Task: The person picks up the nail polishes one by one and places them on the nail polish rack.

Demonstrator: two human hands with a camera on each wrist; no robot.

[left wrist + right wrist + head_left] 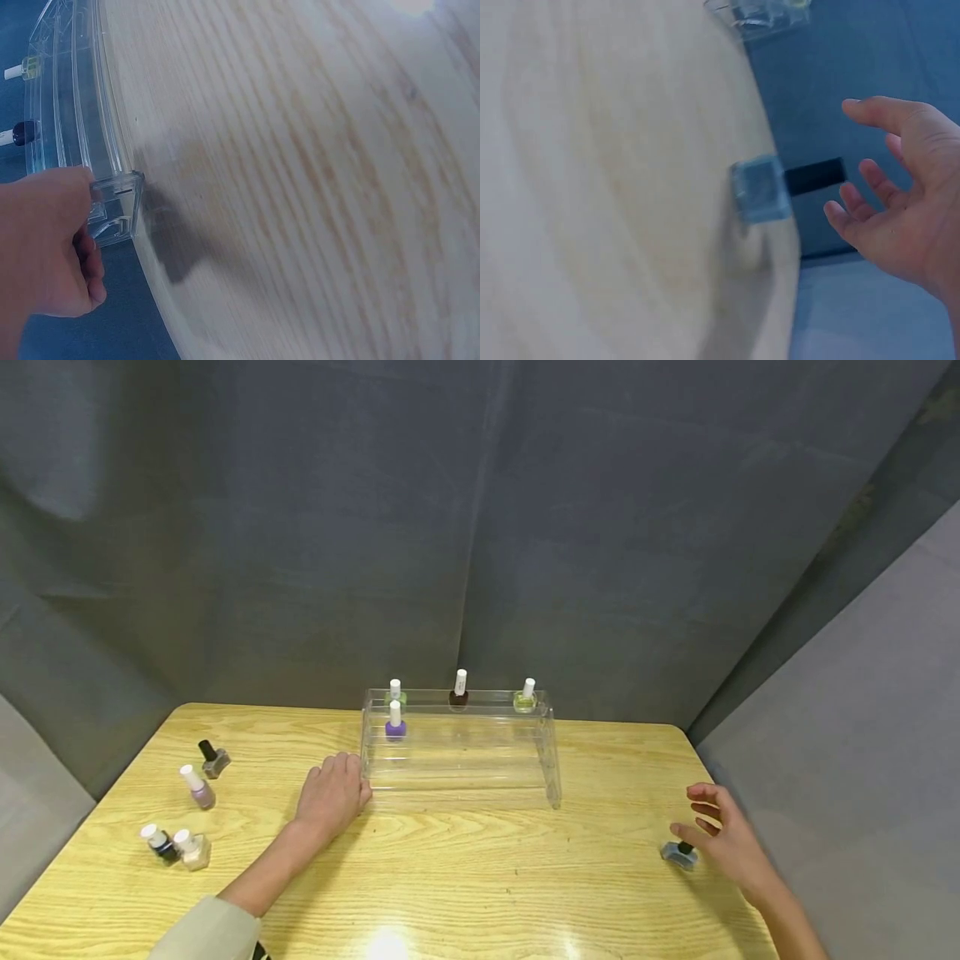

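A clear stepped display rack (461,789) stands near the table's back edge, holding several nail polish bottles. My left hand (332,793) grips its front left corner with curled fingers; the left wrist view shows that hand (56,240) at the end panel. At the right, my right hand (726,842) is beside a grey-blue nail polish bottle (678,856) with a black cap, standing on the table. In the right wrist view the fingers of the right hand (911,191) are spread and loosely bent, apart from the bottle's cap (815,176).
On the rack are a purple bottle (395,728), a dark one (459,697), a yellow-green one (525,701) and a green one (401,698). At the table's left are a grey (217,766), a lilac (202,795), a dark (165,850) and a cream bottle (197,854).
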